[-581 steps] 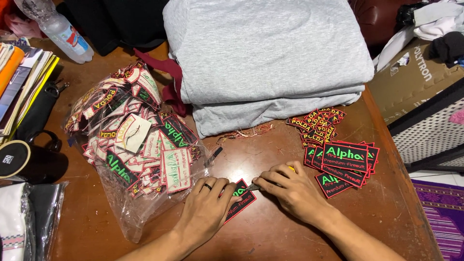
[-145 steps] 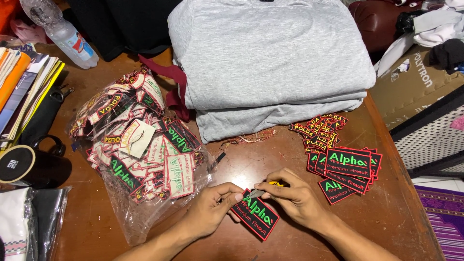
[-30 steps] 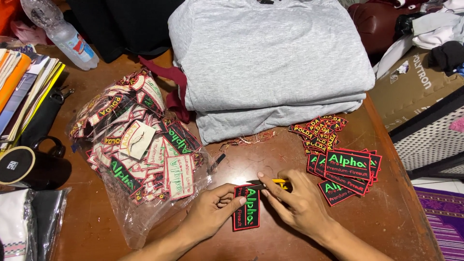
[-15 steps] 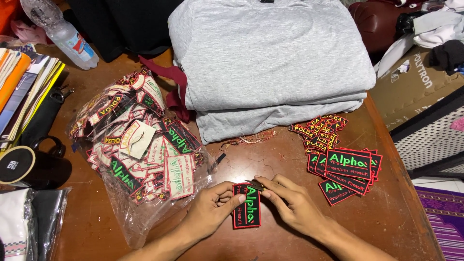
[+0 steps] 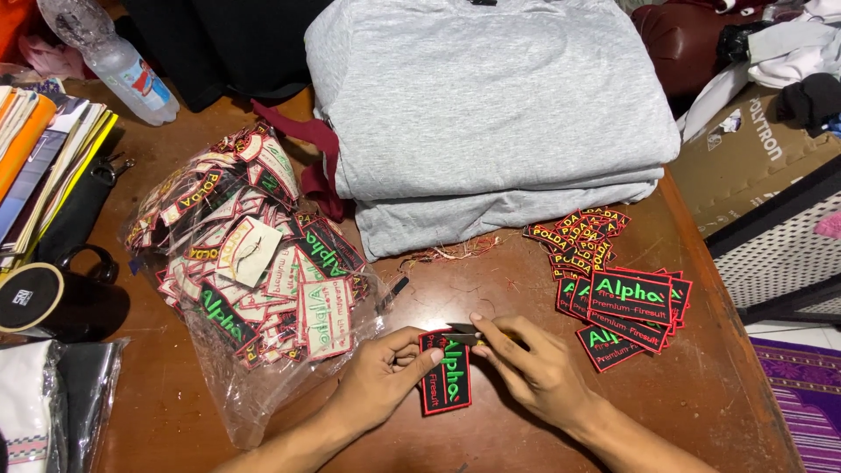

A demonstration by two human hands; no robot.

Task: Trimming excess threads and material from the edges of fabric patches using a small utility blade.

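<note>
I am sitting at a brown table (image 5: 491, 298) with a big pile of folded grey shirts (image 5: 491, 114) at twelve o'clock. A clear bag of patches (image 5: 254, 271) is lying open at nine o'clock, and a neat stack of done patches (image 5: 626, 302) is sitting at three o'clock, maybe to keep the two lots apart. My left hand (image 5: 377, 377) is pinching the black patch (image 5: 447, 372) at six o'clock, holding it flat and steady. My right hand (image 5: 539, 372) is closing on a small thin tool (image 5: 464, 333) at the patch's top edge. Both hands are close together. I cannot make out what the tool is, since my fingers are hiding most of it
</note>
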